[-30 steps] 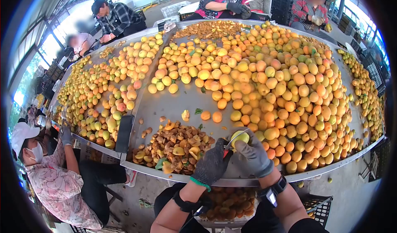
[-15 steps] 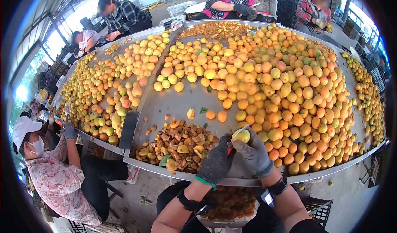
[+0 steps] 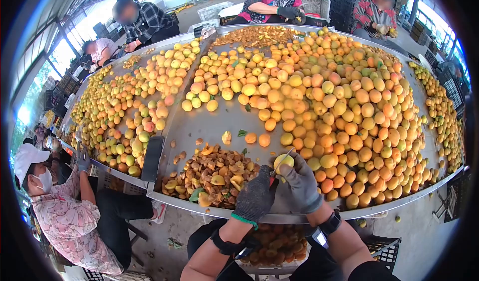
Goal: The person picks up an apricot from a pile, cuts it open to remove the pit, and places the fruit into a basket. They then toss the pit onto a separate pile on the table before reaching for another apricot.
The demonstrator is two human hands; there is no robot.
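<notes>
My left hand (image 3: 255, 195), in a dark glove with a green cuff edge, is closed around a small knife with a red handle (image 3: 272, 180). Its thin blade lies against a yellow-green apricot (image 3: 284, 164). That fruit is pinched in the gloved fingers of my right hand (image 3: 300, 184). Both hands are close together above the near edge of the metal table (image 3: 199, 124). Beside my left hand lies a pile of brown and orange apricot pieces (image 3: 212, 174). A large heap of whole apricots (image 3: 359, 131) spreads out beyond my right hand.
A dark phone-like slab (image 3: 152, 159) lies on the table divider. One co-worker in a white cap (image 3: 65, 206) sits at the left; others sit along the far side. Below the near edge is a container of fruit pieces (image 3: 277, 243). Black crates (image 3: 384, 251) stand at lower right.
The apricot has turned a little in my right hand, and the blade's angle on it is steeper. The whole view has shifted slightly.
</notes>
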